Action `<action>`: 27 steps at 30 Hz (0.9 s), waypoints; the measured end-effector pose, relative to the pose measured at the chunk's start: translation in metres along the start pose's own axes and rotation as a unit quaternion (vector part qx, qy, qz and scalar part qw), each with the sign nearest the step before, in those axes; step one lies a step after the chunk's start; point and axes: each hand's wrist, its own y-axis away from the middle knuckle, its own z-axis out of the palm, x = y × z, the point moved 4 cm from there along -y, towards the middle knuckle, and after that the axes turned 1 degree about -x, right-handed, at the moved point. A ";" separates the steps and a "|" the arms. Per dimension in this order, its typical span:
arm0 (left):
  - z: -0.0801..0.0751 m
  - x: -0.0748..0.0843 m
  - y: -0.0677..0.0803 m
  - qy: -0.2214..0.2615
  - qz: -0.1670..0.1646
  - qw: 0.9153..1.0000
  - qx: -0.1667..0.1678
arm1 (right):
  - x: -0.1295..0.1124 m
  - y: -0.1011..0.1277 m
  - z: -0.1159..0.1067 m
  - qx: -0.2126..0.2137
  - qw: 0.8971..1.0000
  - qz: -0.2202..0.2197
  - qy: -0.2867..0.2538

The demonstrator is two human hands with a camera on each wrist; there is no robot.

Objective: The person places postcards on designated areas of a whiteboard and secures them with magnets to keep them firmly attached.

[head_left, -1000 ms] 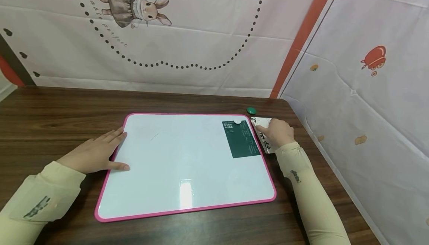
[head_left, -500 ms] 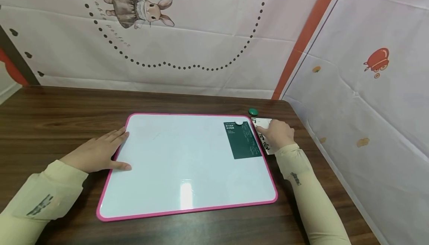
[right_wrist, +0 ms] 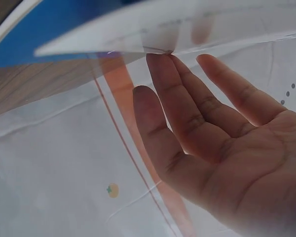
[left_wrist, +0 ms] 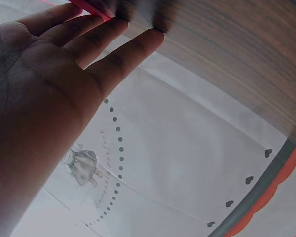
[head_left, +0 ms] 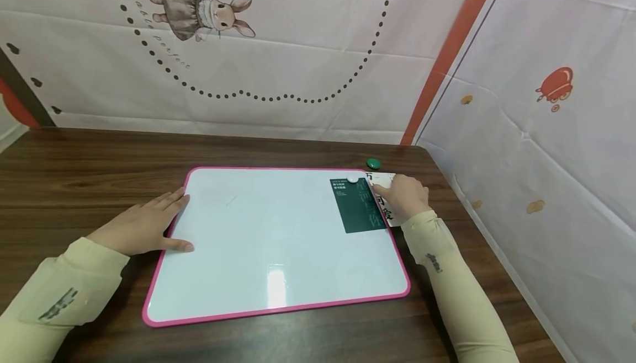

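The left hand (head_left: 141, 225) lies with spread fingers on the left edge of the whiteboard (head_left: 223, 263), its grip released. The right hand (head_left: 408, 197) has its grip on the white card (head_left: 386, 208), pinching it at the board's upper right edge, just beside the green card (head_left: 359, 208), which lies on the board under a white magnet (head_left: 353, 179). The board rests on the table (head_left: 278, 341).

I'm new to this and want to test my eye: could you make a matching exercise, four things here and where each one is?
1. green magnet
2. white magnet
3. dark green card
4. white card

A. flat on the whiteboard
B. pinched by the right fingers
C. on the table, past the whiteboard's far edge
D. at a card's far edge, over the whiteboard

Pairs: 1-C, 2-D, 3-A, 4-B
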 end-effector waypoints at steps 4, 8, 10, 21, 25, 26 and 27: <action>-0.001 -0.001 0.000 0.000 -0.002 1.000 0.000 | -0.006 0.002 0.001 -0.014 1.000 -0.011 -0.007; -0.002 -0.001 0.000 0.002 -0.001 1.000 0.000 | -0.011 0.005 0.001 -0.021 1.000 -0.021 -0.008; -0.002 -0.001 0.000 0.003 0.000 1.000 0.000 | -0.014 0.006 0.000 -0.021 0.999 -0.029 -0.007; -0.001 -0.001 -0.002 0.009 0.002 1.000 -0.003 | -0.030 0.007 -0.001 -0.032 0.999 -0.014 -0.004; -0.001 -0.001 -0.002 0.005 0.001 1.000 -0.006 | -0.036 0.007 0.000 -0.038 0.999 -0.003 -0.007; -0.001 -0.001 -0.002 0.005 0.001 1.000 -0.007 | -0.038 0.007 0.001 -0.040 0.999 -0.002 -0.010; -0.001 -0.001 -0.002 0.004 0.001 1.000 -0.007 | -0.040 0.007 0.002 -0.041 0.999 -0.001 -0.012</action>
